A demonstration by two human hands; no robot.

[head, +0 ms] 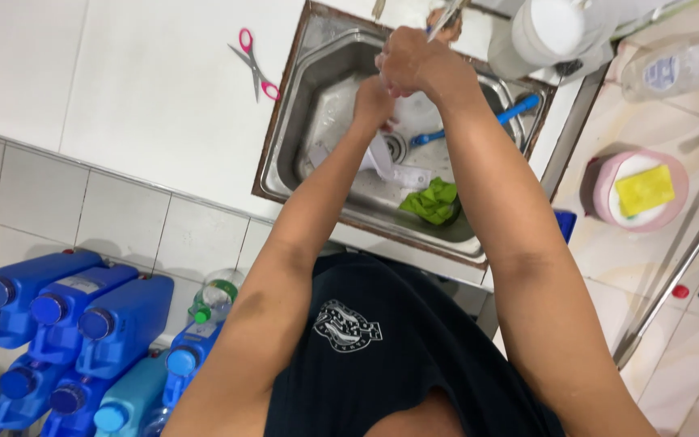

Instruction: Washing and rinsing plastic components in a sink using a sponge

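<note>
Both forearms reach over the sink (301, 97), left hand (372, 101) and right hand (414, 63) clasped together on a white item (382, 154), best kept low over the drain.

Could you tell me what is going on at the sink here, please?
A person stands over a steel sink, both hands together above the basin. The left hand and right hand hold something white; what it is cannot be told. A green cloth and a blue-handled tool lie in the basin. Pink-handled scissors rest on the counter.
</note>
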